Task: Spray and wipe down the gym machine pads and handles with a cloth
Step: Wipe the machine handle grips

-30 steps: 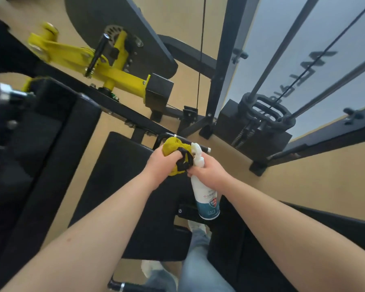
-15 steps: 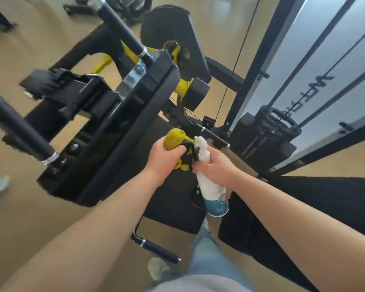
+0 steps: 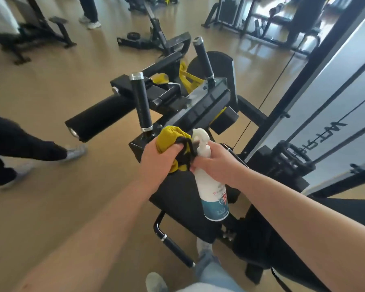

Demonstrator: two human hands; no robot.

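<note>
Over the black seat pad (image 3: 177,199), the left hand (image 3: 156,163) clenches a bunched yellow-and-black cloth (image 3: 169,137). The right hand (image 3: 217,165) grasps the neck of a white spray bottle (image 3: 213,194), which has its long axis roughly upright, base near, and nozzle facing left just beside the cloth. An upright black handle (image 3: 141,102) stands just beyond the cloth. A roller pad (image 3: 99,118) projects left toward another person's legs (image 3: 19,142).

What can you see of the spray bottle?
The spray bottle looks like white plastic, with a white trigger head and a teal label band near its base. It is roughly upright, held over the black seat pad. The right hand grips its neck; the yellow-and-black cloth in the left hand is close beside its head.
</note>
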